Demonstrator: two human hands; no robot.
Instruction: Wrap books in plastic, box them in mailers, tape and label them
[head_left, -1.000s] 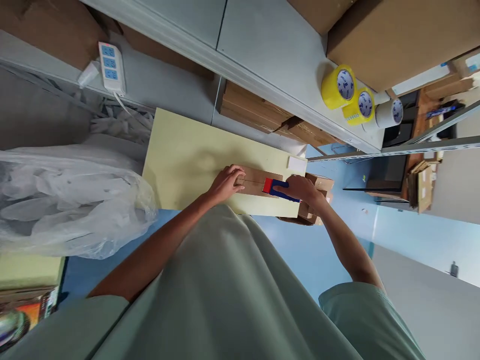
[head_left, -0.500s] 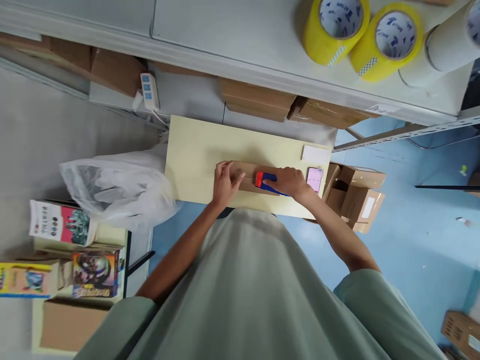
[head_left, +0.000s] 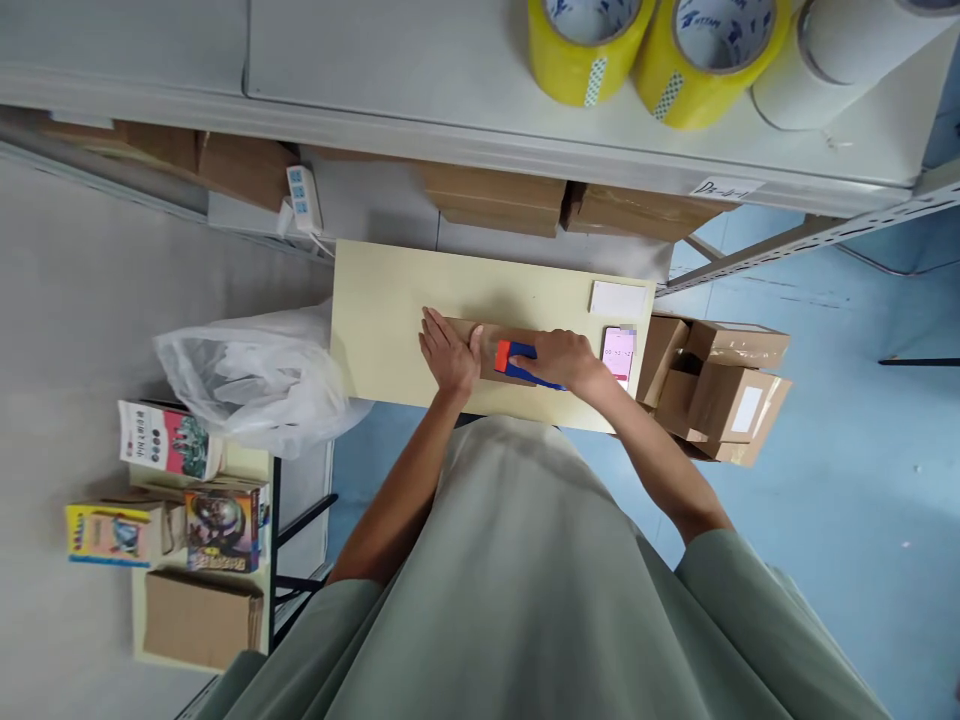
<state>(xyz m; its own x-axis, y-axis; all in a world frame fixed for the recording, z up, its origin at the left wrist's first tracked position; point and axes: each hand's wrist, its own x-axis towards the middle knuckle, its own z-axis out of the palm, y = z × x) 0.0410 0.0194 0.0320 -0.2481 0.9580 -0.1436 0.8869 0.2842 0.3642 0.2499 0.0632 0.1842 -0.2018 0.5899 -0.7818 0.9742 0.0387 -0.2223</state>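
Observation:
A narrow brown cardboard box [head_left: 487, 365] lies lengthwise on the pale yellow table [head_left: 382, 310] in front of me. Pressed on the left part of its top is my left hand [head_left: 451, 352], fingers stretched out and the thumb apart. My right hand [head_left: 562, 358] is wrapped around a blue tape dispenser [head_left: 521, 362] with a red front end, held against the top of the box. The palm hides the rear of the dispenser and the box's right end.
A phone [head_left: 618, 355] and a white pad [head_left: 617, 298] lie on the table's right side. Beyond stands a shelf [head_left: 420, 90] bearing yellow tape rolls [head_left: 589, 55]. A plastic bag [head_left: 259, 380] and books [head_left: 225, 525] are at left, cardboard boxes [head_left: 720, 390] at right.
My left hand has flattened onto the box, its fingers now straight instead of curled. The dispenser in my right hand has shifted slightly left. The camera view has moved a little.

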